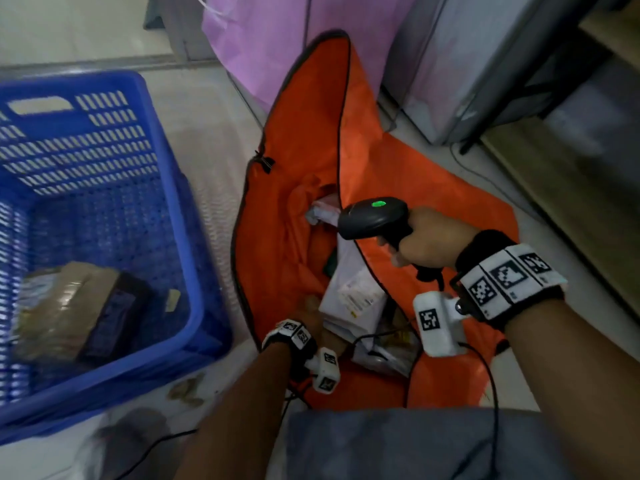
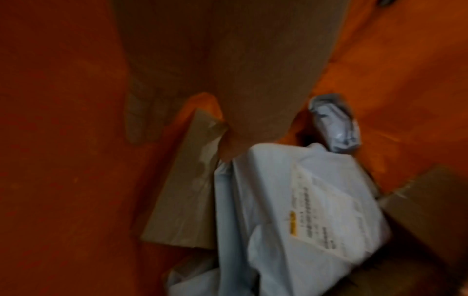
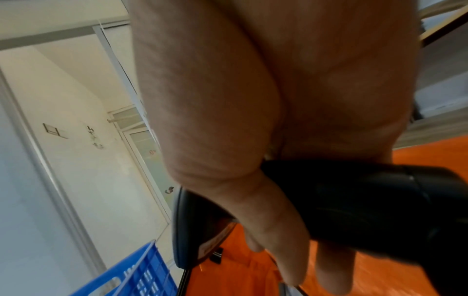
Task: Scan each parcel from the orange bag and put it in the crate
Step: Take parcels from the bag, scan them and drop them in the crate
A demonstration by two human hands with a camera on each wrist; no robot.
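The orange bag [image 1: 311, 116] lies open on the floor with several parcels inside. My left hand [image 1: 310, 315] reaches down into it, and its thumb [image 2: 235, 130] touches the seam between a flat cardboard box [image 2: 185, 190] and a white poly parcel [image 1: 356, 299] [image 2: 303, 200] with a label. The fingers [image 2: 139, 120] lie against the orange lining, holding nothing. A small grey wrapped parcel [image 2: 334, 124] lies deeper in the bag. Above the bag, my right hand [image 1: 426, 240] grips a black scanner [image 1: 374, 220] [image 3: 367, 200] showing a green light. The blue crate [image 1: 86, 143] at left holds a brown parcel [image 1: 59, 306] and a dark one [image 1: 114, 313].
A purple bag [image 1: 270, 39] and a grey cabinet [image 1: 467, 64] stand behind the orange bag. A wooden shelf unit [image 1: 571, 185] runs along the right. Cables [image 1: 485, 174] trail on the floor. My grey-trousered knee [image 1: 415, 445] is at the bottom. Another cardboard box [image 2: 430, 210] lies in the bag.
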